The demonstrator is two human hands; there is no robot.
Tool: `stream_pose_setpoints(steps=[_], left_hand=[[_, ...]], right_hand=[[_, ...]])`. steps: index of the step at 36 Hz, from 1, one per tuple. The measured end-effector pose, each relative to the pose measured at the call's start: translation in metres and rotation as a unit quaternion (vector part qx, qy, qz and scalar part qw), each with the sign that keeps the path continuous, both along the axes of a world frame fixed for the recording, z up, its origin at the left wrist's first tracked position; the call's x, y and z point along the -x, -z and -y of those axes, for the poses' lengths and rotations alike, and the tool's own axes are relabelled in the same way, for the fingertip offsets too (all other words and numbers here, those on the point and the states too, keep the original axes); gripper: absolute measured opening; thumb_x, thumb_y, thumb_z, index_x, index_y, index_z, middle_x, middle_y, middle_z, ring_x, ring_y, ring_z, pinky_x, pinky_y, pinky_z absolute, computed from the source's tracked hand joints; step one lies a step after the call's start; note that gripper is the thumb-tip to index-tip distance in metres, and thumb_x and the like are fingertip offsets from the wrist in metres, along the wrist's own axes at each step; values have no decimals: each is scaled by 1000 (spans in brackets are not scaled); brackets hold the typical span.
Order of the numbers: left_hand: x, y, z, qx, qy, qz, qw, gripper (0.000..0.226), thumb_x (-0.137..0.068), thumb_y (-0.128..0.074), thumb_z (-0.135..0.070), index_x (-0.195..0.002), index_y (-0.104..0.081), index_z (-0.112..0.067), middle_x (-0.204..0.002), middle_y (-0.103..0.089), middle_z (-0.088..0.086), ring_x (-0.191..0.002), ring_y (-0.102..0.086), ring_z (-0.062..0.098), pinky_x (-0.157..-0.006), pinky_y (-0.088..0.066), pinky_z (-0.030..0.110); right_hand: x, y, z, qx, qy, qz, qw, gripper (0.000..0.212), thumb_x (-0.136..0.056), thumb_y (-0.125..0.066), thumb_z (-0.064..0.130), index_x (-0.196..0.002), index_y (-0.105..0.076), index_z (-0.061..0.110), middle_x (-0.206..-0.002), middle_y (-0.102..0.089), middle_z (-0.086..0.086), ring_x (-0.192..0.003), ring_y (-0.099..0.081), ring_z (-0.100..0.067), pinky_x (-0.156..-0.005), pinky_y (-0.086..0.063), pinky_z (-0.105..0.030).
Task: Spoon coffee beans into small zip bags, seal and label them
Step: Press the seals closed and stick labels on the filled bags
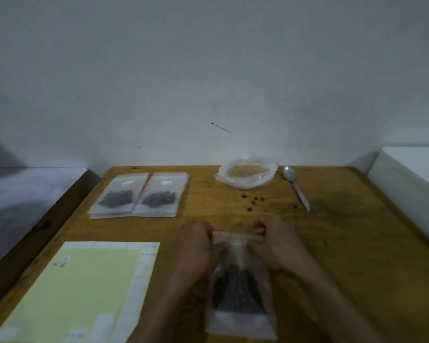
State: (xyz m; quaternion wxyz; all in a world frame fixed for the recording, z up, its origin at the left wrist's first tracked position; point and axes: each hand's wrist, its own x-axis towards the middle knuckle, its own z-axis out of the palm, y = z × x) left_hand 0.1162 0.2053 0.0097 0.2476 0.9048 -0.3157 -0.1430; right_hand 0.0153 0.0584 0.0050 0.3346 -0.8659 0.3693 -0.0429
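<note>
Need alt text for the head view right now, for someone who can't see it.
Both hands, left and right, pinch the top of a zip bag of coffee beans on a wooden table. Two labelled filled bags lie far left, a label sheet near left, a spoon, an open plastic bag and loose beans behind.

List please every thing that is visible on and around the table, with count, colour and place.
zip bag in hands: 1, clear with dark beans, near edge, centre.
filled bags: 2 on top, clear with dark beans and white labels, far left; more seem stacked beneath.
open plastic bag: 1, clear, far centre.
spoon: 1, silver, far right.
loose beans: several, brown, near the spoon.
label sheet: 1, pale yellow, near left.
table: 1, brown wood.
white box: 1, right edge.
left hand: pinches bag top.
right hand: pinches bag top.
</note>
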Motion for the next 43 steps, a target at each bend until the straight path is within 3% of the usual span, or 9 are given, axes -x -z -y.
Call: stream_pose_setpoints(steps=[5,8,14,18,24,27,30,39,43], left_hand=[[16,-2,-3,137,-45,-63,988,10,-92,-68,-24,-93,-59,-28,-89,-62,-9,-79,-57,1,-60,-40,13],[12,-5,-12,236,-76,-107,963,11,-89,-72,-20,-87,-62,-23,-84,-68,-5,-80,-65,8,-68,-53,26],[-4,-26,-44,443,-69,-198,872,17,-83,-74,-13,-92,-63,-2,-86,-67,19,-83,-64,28,-78,-54,45],[-12,-38,-79,467,-55,-273,839,42,-73,-71,-31,-106,-70,-5,-102,-74,13,-100,-69,30,-88,-55,46],[-20,-44,-130,499,-122,-213,831,28,-84,-65,-31,-98,-80,-12,-102,-77,12,-103,-71,28,-92,-55,47],[-27,-48,-162,527,-178,-165,814,29,-84,-65,-29,-97,-78,-6,-96,-78,11,-95,-74,24,-79,-57,35],[-42,-49,-199,551,-266,-115,782,28,-89,-63,-29,-88,-76,-4,-90,-77,11,-89,-73,23,-78,-58,42],[-86,-34,-292,531,-419,-24,736,33,-94,-65,-34,-85,-74,-4,-85,-76,11,-65,-66,29,-55,-52,33],[-98,-21,-304,539,-455,-46,708,32,-89,-72,-36,-95,-77,-5,-95,-77,11,-96,-71,37,-76,-57,43]], right_hand=[[4,9,-1,-52,28,92,994,42,-82,-76,20,-120,-60,30,-108,-61,9,-101,-62,-12,-87,-56,-34],[6,4,-8,-130,53,177,974,57,-82,-79,22,-129,-51,37,-117,-56,10,-106,-60,-13,-84,-59,-36],[-6,-35,-38,-321,25,328,888,17,-86,-76,15,-102,-72,15,-95,-78,0,-92,-74,-18,-71,-61,-30],[-23,-59,-65,-325,-46,345,880,17,-81,-77,18,-98,-74,16,-93,-78,0,-87,-75,-15,-74,-60,-33],[-62,-77,-118,-274,-139,378,874,11,-78,-79,16,-88,-76,16,-85,-78,-2,-81,-75,-17,-68,-59,-28],[-90,-75,-149,-281,-168,372,869,17,-80,-75,31,-91,-76,18,-86,-78,-1,-83,-74,-16,-72,-60,-30],[-119,-64,-178,-265,-180,349,881,14,-92,-67,32,-91,-75,20,-86,-76,1,-79,-71,-8,-67,-56,-21],[-195,2,-234,23,-232,81,969,25,-88,-65,40,-72,-68,21,-74,-69,6,-74,-66,-18,-69,-60,-38],[-208,14,-245,85,-203,27,975,24,-86,-65,45,-80,-66,21,-80,-66,4,-79,-65,-22,-69,-55,-34]])
